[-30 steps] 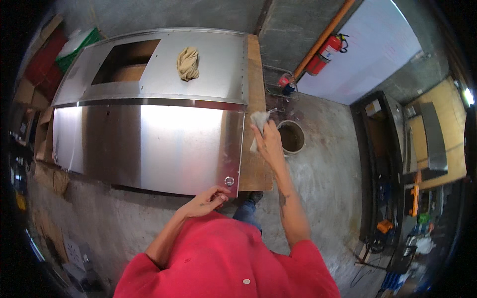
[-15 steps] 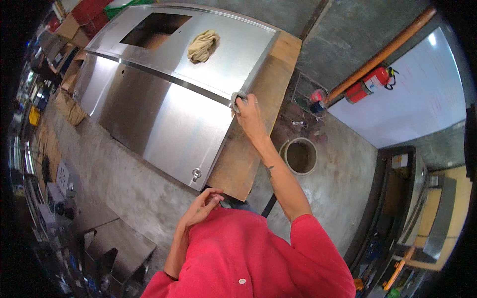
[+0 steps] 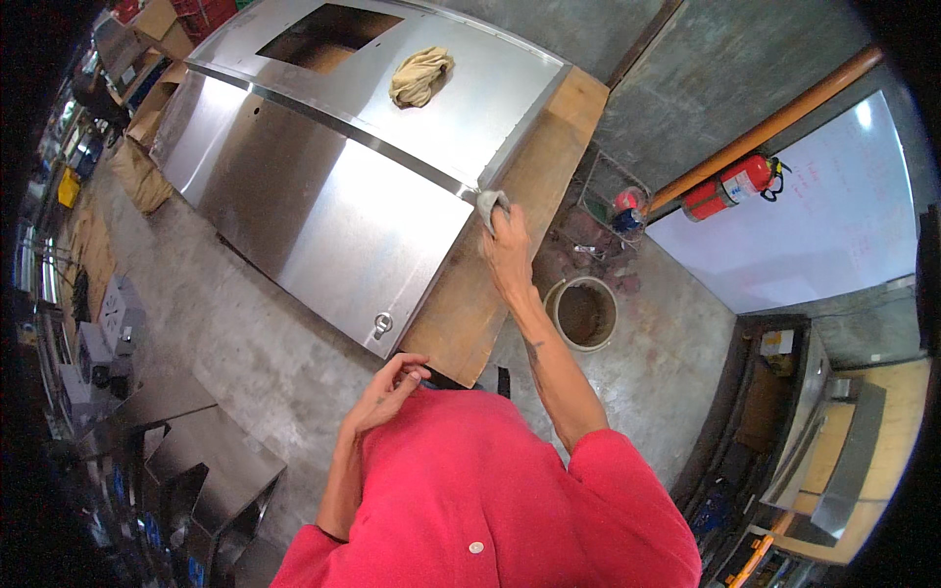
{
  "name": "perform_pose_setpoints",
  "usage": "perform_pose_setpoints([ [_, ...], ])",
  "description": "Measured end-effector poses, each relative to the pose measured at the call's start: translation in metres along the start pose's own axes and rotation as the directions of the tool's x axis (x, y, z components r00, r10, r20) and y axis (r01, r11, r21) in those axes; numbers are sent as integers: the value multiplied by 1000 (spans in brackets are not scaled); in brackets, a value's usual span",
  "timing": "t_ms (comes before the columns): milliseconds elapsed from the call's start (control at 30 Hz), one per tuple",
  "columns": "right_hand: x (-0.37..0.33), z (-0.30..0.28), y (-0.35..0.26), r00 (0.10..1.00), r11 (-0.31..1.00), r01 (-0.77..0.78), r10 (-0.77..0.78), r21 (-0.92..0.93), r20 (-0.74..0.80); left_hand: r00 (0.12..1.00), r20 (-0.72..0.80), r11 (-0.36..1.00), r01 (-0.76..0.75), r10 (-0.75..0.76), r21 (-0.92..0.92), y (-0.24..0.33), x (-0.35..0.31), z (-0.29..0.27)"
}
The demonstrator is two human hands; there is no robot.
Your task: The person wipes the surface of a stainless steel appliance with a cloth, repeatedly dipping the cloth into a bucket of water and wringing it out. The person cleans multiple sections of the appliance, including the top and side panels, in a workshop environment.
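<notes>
A grey rag (image 3: pixel 491 203) is bunched in my right hand (image 3: pixel 507 255), whose fingers are closed over it. The rag lies at the right edge of a brushed steel cabinet (image 3: pixel 377 230), by the gap between its two panels. My left hand (image 3: pixel 389 392) hangs close to my body near the cabinet's near corner, fingers loosely bent and apart, holding nothing. Nearest to it on the steel is a small round latch (image 3: pixel 383 324). On the far panel a crumpled cream cloth (image 3: pixel 421 76) sits to the right of a rectangular cut-out (image 3: pixel 326 37).
A wooden board (image 3: pixel 470 323) sticks out from under the cabinet. On the floor to the right stands a bucket (image 3: pixel 585 314), with a wire rack (image 3: pixel 595 186) behind it. A red fire extinguisher (image 3: pixel 727 188) is by a whiteboard (image 3: pixel 814 225). Metal parts (image 3: pixel 225 461) lie at the lower left.
My right hand has drawn slightly back with the rag, off the steel corner toward the board side. The view has shifted a little. My left hand remains near my body.
</notes>
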State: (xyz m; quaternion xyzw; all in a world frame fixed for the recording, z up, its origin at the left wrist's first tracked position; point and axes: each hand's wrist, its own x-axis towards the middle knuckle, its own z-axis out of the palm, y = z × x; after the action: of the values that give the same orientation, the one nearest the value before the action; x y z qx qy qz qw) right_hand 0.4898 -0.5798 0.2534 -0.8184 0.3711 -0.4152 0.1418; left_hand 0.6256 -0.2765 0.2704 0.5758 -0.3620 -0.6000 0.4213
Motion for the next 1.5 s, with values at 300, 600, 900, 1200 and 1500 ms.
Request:
perform_pose_setpoints([
  [300,54,0,-13,990,986,114,-104,-117,93,993,112,998,30,-36,55,-1,22,-29],
  [600,13,-13,5,997,998,65,-64,-18,38,997,-44,997,56,-58,-58,4,25,-16],
  [900,-2,-30,53,942,976,65,-128,206,312,976,-209,998,59,-57,2,14,69,68],
  [1200,154,-73,77,848,892,332,-424,305,317,933,-353,994,35,-69,-102,44,124,185],
  [1500,170,-10,58,521,740,609,-644,285,559,891,-446,984,6,-86,-177,38,147,213],
])
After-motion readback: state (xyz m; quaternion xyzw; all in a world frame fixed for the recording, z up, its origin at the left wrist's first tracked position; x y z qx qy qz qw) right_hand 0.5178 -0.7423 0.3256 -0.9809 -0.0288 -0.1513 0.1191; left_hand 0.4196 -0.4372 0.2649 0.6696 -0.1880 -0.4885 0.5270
